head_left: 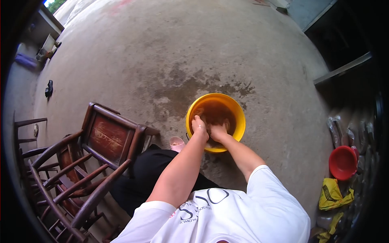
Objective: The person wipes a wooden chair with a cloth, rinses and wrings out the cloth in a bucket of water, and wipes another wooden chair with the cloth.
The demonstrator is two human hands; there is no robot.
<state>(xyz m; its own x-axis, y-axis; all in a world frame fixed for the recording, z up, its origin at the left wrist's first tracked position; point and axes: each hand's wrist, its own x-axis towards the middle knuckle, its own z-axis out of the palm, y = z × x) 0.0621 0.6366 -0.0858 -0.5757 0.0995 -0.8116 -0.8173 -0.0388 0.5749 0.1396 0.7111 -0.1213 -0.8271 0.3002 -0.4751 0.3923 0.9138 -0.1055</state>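
Observation:
A yellow bucket (242,128) stands on the concrete floor in front of me, holding cloudy brown water (221,111). Both of my hands reach down inside it. My left hand (199,124) is closed near the left inner wall, wet, with a pale tan soft-looking piece (198,111) just beyond its fingers. To its right, my right hand (219,131) has its fingers curled down at the water. Whatever the hands grip is mostly hidden by the fingers and the murky water. A pink cup (176,143) sits beside the bucket on the left.
Dark wooden chairs (107,135) crowd the left side, close to my leg. A red basin (343,163) and a yellow plastic bag (334,194) lie among wrapped items at the right. Wet patches (182,91) mark the floor beyond the bucket. A dark shoe (49,89) lies far left.

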